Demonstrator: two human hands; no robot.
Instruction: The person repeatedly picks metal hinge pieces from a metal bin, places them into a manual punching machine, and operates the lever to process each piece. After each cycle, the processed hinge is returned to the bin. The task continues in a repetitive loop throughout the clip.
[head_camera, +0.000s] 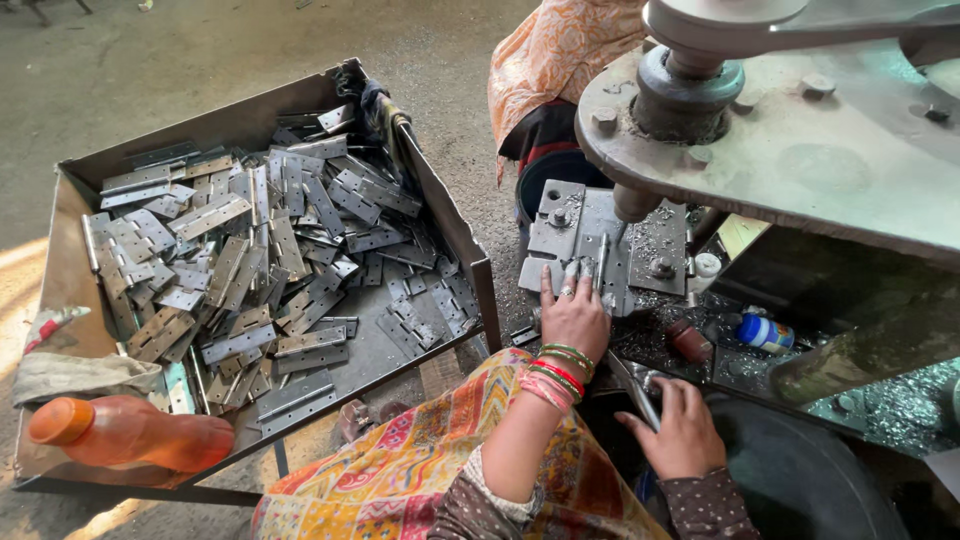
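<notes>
Head view shows me a grey, dusty floor with a big metal tray on it. I will use the tray as my marker.

Inside the tray, at its near left corner, lies an orange plastic bottle with an orange cap, next to a crumpled cloth. The rest of the tray holds a big pile of flat grey metal hinges.

Just right of the tray, my left hand lies flat with fingers spread, pressing a hinge onto the plate of a press machine. Red and green bangles sit on that wrist.

Further right of the tray and closer to me, my right hand is curled around a thin metal rod; it looks like a hold.

Further right again, a small white bottle with a blue band lies on its side among metal chips, beside a small brown one.

Above the tray's right side, another person in orange cloth sits by the machine.
</notes>
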